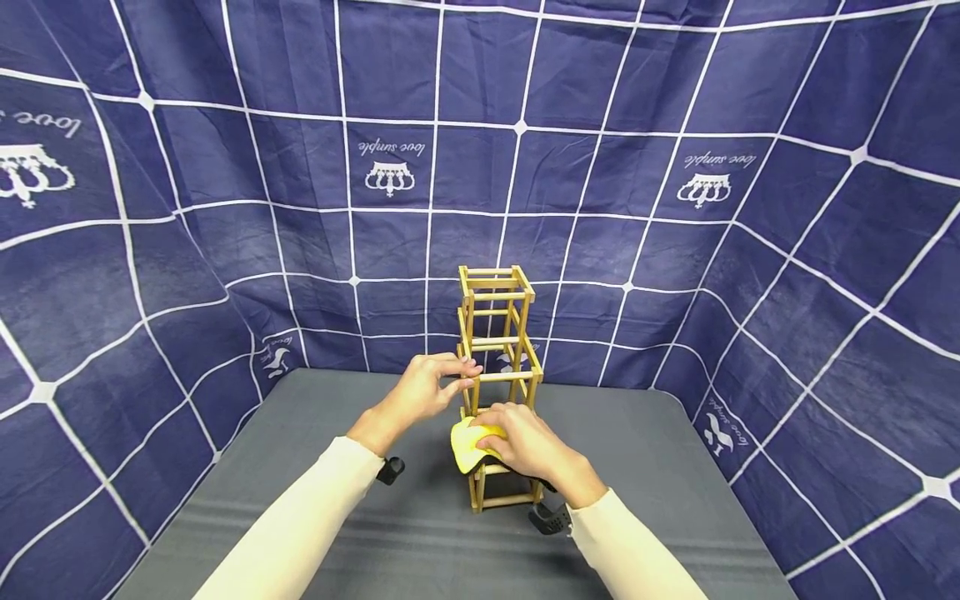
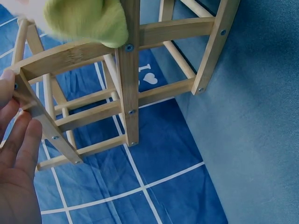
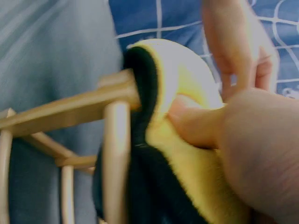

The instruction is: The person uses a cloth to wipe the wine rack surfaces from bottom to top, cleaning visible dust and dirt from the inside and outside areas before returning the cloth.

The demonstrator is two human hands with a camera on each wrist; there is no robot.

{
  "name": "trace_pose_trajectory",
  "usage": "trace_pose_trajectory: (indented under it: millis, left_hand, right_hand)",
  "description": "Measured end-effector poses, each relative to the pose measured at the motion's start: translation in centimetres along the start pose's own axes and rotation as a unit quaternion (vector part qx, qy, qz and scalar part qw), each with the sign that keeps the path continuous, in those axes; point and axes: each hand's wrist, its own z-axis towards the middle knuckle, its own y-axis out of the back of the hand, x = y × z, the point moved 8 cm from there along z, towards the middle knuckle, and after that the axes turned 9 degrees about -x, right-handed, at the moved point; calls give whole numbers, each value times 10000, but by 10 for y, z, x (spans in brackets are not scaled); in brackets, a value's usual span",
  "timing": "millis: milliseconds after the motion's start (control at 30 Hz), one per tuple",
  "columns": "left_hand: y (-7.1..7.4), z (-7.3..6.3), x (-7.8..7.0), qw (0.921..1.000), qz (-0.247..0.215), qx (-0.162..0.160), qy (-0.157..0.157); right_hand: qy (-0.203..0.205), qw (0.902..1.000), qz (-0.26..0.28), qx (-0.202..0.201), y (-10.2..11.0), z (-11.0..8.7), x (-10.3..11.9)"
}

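Note:
A tall, open wooden rack (image 1: 504,377) of light slats and round rods stands in front of me. My left hand (image 1: 422,390) holds its left side at mid-height; in the left wrist view, thumb and fingers lie on either side of a wooden post (image 2: 44,114). Lower down, my right hand (image 1: 528,443) grips a folded cloth (image 1: 467,448), yellow on one face and black on the other. The right wrist view shows the thumb pressing the yellow side (image 3: 191,172), while the black side lies against a wooden bar (image 3: 70,109). The cloth hides part of the rack.
The rack stands on a grey surface (image 1: 315,517). Behind and on both sides hangs a dark blue sheet (image 1: 585,192) with white grid lines. A black wrist device (image 1: 551,518) sits below the right wrist, close to the rack's base.

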Motion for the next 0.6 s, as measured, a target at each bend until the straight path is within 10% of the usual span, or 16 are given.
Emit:
trace_pose_trajectory:
  millis: [167,600]
  left_hand:
    - [-2,-1,0,10000,24,45,67]
    - [-3,0,1,9999,42,35,147]
  right_hand:
    - [149,9992,-63,378,2,-5,8]
    - [154,9958,-430,-789,3,2,-10]
